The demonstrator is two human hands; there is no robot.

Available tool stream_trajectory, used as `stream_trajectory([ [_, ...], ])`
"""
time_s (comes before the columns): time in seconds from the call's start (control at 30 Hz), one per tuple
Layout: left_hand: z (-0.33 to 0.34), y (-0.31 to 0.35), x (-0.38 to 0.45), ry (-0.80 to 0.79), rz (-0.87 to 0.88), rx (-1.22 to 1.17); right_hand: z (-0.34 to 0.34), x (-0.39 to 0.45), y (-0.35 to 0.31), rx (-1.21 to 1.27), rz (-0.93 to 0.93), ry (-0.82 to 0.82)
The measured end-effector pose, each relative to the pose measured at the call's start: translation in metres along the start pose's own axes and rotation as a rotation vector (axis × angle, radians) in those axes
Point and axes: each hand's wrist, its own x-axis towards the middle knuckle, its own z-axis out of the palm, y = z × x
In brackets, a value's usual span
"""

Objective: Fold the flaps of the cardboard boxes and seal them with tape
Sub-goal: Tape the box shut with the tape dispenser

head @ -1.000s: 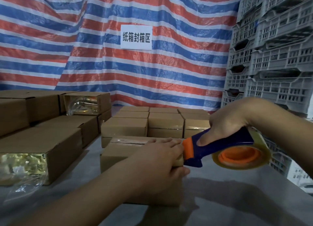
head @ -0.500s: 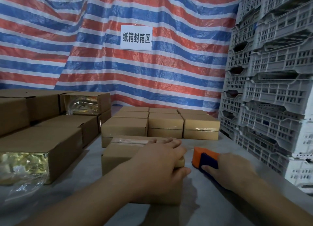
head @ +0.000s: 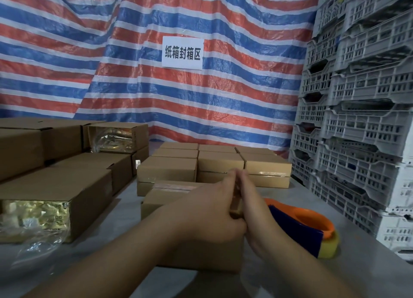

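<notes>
Cardboard box in work sits on the grey table, close to the person and in front of a block of closed boxes set in rows. Behind everything hangs a red, white and blue striped tarp bearing a white sign, and stacked grey plastic crates fill the right side. To the left lie larger boxes, two with open ends showing gold foil packs inside. Just right of the box, a tape dispenser lies on the table, orange and blue with a yellowish roll. The left hand lies flat on the box top, thumb over its right edge. The right hand presses flat against the box's right end, fingers straight; neither hand clasps anything.
</notes>
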Motion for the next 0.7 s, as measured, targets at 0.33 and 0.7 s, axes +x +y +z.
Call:
stream_trajectory([
  [0.33,-0.024,-0.032,-0.059,0.653,-0.185,-0.389,-0.004,0.009,0.008,0.018,-0.027,-0.003],
  [0.7,0.021,-0.068,-0.077,0.637,-0.478,-0.938,-0.005,0.004,0.031,-0.305,-0.04,0.076],
])
